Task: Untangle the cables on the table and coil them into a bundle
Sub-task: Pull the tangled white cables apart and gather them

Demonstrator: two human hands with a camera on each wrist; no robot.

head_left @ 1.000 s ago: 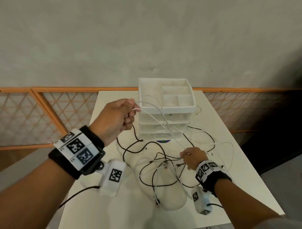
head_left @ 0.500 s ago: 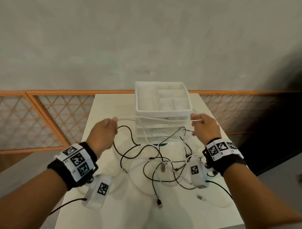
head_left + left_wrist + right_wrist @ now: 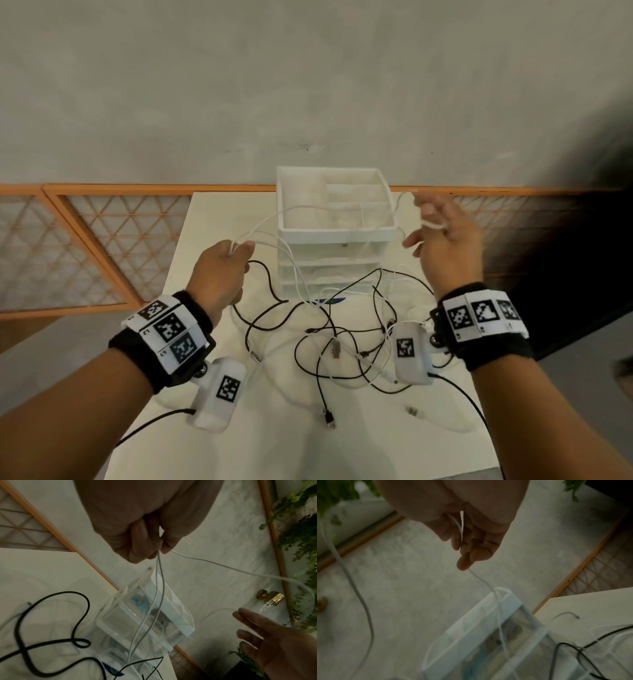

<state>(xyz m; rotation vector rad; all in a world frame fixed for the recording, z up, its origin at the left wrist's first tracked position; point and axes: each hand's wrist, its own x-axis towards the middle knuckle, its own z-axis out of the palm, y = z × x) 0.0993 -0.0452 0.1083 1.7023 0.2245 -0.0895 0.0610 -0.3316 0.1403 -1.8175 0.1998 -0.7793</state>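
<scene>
A thin white cable arcs over the drawer organizer between my two raised hands. My left hand grips it in a fist to the left of the organizer; in the left wrist view two strands hang from that left hand and a third leads off right. My right hand is up at the organizer's right, fingers spread, with the white cable threaded and pinched between the fingers. On the table below lies a tangle of black cables and white ones.
The white drawer organizer stands at the back middle of the white table, close between my hands. A black USB plug and a white connector lie near the front. An orange lattice railing runs behind.
My right hand left the tangle on the table and rose to the organizer's right with the white cable. Its fingers have spread. My left hand dropped a little, still gripping.
</scene>
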